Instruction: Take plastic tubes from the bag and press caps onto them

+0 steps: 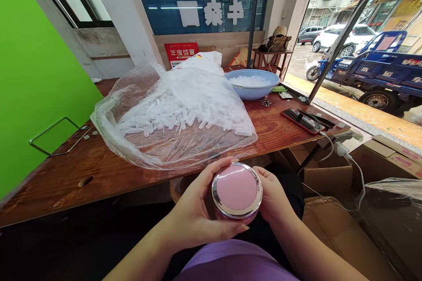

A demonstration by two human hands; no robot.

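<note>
A round pink jar point(237, 188) with a shiny silver rim around its flat top is held above my lap, just off the table's front edge. Its top is tilted toward me. My left hand point(196, 210) wraps it from the left, with the thumb along the near side and fingers over the far rim. On the right side, my right hand point(273, 195) grips it with curled fingers, partly hidden behind the jar. Beyond my hands, an open clear plastic bag point(158, 158) holds many small white translucent tubes point(165, 116) on the wooden table point(105, 184).
A light blue basin point(252, 92) of white pieces stands at the back right. A phone point(303, 121) and black tweezers lie near the table's right edge, with a white charger point(341, 148) below. Cardboard boxes point(329, 180) sit to my right. A metal wire stand point(59, 138) is at left.
</note>
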